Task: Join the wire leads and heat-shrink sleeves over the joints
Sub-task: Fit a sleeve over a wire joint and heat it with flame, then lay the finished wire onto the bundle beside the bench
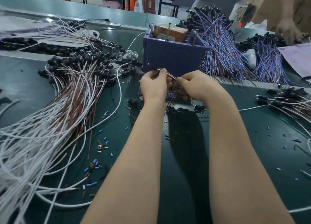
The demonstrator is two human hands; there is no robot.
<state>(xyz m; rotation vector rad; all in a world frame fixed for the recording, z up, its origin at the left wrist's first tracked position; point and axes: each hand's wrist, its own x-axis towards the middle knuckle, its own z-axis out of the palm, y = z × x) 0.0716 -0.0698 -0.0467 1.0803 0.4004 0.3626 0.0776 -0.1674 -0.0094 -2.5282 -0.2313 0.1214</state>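
Observation:
My left hand (154, 85) and my right hand (196, 85) meet over the green table (227, 148), just in front of a blue bin (173, 58). Between their fingertips runs a thin brown and white wire lead (170, 75), with a black part at its far left end. Both hands pinch this lead. Under my right hand lies a small pile of blue and brown sleeves (170, 97); whether a sleeve is on the lead is hidden by my fingers.
A big fan of white and brown leads (67, 105) covers the left. Blue and purple lead bundles (222, 51) lie behind the bin at right. Loose sleeve pieces (101, 146) scatter over the table. Another person's hand (287, 31) works at the far right.

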